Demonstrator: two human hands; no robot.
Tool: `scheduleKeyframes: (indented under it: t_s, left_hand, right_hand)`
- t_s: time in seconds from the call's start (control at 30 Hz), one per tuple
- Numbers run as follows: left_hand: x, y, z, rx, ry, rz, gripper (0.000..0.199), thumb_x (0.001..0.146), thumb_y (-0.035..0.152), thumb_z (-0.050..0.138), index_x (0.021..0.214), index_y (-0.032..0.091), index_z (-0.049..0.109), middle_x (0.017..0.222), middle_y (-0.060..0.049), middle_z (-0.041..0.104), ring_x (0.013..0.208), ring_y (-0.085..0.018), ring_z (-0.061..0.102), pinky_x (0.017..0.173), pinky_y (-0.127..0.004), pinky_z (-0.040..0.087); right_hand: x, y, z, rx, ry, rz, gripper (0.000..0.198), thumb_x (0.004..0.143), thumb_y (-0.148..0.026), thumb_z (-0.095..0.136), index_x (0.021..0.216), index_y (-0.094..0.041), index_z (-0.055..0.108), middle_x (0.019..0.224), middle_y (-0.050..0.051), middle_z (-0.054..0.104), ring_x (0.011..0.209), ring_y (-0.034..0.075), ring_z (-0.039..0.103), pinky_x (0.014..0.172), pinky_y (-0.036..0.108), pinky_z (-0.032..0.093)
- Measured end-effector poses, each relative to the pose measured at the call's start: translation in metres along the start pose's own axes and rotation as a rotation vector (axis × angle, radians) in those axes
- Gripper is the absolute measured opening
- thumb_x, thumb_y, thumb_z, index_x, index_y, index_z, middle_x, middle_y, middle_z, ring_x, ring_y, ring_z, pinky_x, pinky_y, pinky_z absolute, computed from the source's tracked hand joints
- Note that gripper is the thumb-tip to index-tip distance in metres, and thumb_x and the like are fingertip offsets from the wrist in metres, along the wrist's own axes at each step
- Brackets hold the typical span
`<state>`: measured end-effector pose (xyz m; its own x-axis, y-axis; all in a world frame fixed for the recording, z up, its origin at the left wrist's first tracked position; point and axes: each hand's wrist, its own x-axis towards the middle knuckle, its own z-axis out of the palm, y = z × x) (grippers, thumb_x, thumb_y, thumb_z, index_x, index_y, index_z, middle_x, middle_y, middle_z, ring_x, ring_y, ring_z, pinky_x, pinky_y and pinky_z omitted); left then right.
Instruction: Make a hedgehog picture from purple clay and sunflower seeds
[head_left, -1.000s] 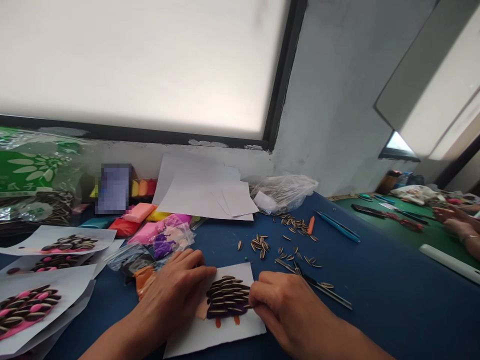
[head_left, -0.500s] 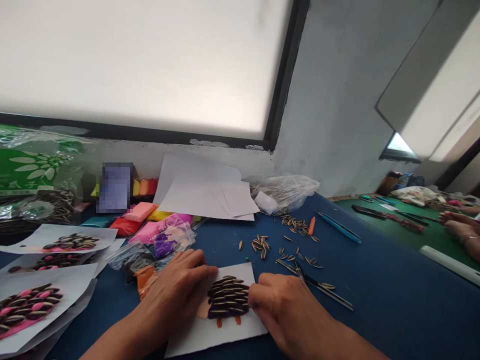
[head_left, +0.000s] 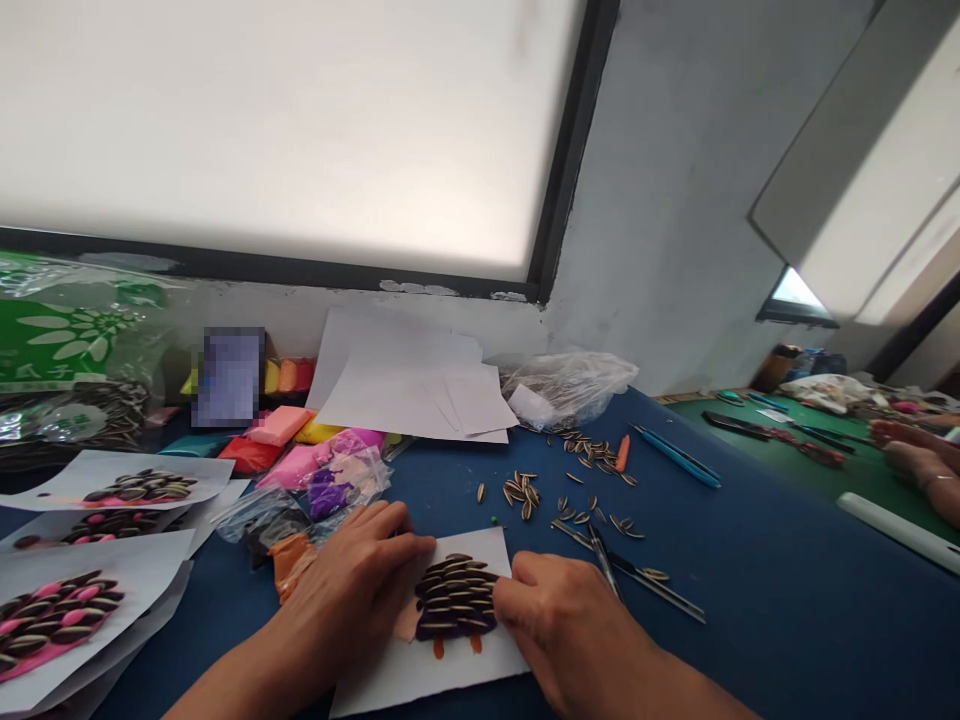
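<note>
A white sheet of paper (head_left: 427,685) lies in front of me with a hedgehog-like picture on it. Its body is dark purple clay set with rows of striped sunflower seeds (head_left: 457,592), beside a peach clay face (head_left: 407,622) and two orange feet. My left hand (head_left: 367,565) rests on the paper's left side, fingers stretched out and steadying it. At the body's right edge, my right hand (head_left: 559,610) has its fingertips pinched together against the seeds. Whatever those fingers hold is hidden.
Loose seeds (head_left: 521,492), tweezers (head_left: 604,560), a blue pen-like tool (head_left: 679,455) and an orange stick (head_left: 622,453) lie behind my right hand. Clay packets (head_left: 281,425) and finished seed pictures (head_left: 60,620) are left. Another person's hands (head_left: 919,455) are at the green table.
My right hand has shifted very slightly left at the body's right edge. My left hand stays in place. The other person's hands at far right have moved a little.
</note>
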<state>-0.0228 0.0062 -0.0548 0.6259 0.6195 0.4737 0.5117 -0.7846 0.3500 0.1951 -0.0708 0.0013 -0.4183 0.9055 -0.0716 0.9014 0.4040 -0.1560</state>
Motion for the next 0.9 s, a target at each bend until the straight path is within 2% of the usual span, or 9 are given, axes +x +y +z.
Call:
scheduleKeyframes:
  t_s: [0.23,0.53,0.63,0.77,0.9]
  left_hand:
    - [0.001,0.001,-0.001,0.004,0.006,0.016,0.035,0.101,0.023,0.038,0.087,0.022,0.07,0.077,-0.003,0.055,0.07,-0.018,0.05,0.059,-0.03,0.035]
    - [0.0,0.001,-0.001,0.014,-0.021,0.008,0.035,0.101,0.022,0.038,0.084,0.021,0.068,0.075,-0.003,0.051,0.07,-0.018,0.049,0.06,-0.03,0.032]
    - [-0.001,0.001,0.0,0.014,-0.02,-0.002,0.034,0.101,0.022,0.038,0.086,0.022,0.069,0.077,-0.003,0.053,0.071,-0.018,0.049,0.061,-0.03,0.033]
    - [-0.002,0.001,0.001,0.003,-0.003,-0.013,0.033,0.102,0.024,0.039,0.087,0.022,0.069,0.078,-0.003,0.055,0.071,-0.018,0.051,0.062,-0.03,0.036]
    - [-0.005,-0.003,0.003,-0.018,0.037,-0.013,0.03,0.099,0.02,0.038,0.101,0.023,0.068,0.08,-0.004,0.059,0.072,-0.019,0.055,0.064,-0.031,0.042]
  right_hand:
    - [-0.001,-0.003,0.003,-0.051,0.011,-0.011,0.019,0.078,-0.001,0.055,0.081,-0.017,0.064,0.082,0.005,0.064,0.069,0.016,0.057,0.056,0.026,0.03]
    - [0.002,-0.004,0.001,-0.055,-0.018,0.004,0.018,0.08,-0.002,0.056,0.082,-0.017,0.065,0.084,0.006,0.066,0.07,0.016,0.059,0.056,0.025,0.031]
    - [0.001,-0.003,-0.002,-0.016,-0.021,0.032,0.017,0.086,-0.006,0.054,0.082,-0.018,0.065,0.083,0.005,0.066,0.069,0.016,0.059,0.055,0.025,0.03]
    - [-0.004,0.002,-0.011,0.023,0.019,0.089,0.01,0.083,-0.009,0.061,0.08,-0.019,0.063,0.08,0.002,0.067,0.067,0.015,0.059,0.055,0.025,0.029]
    - [-0.006,0.011,-0.021,0.022,0.075,0.168,0.015,0.086,-0.009,0.057,0.075,-0.019,0.061,0.077,0.001,0.067,0.066,0.015,0.06,0.057,0.026,0.031]
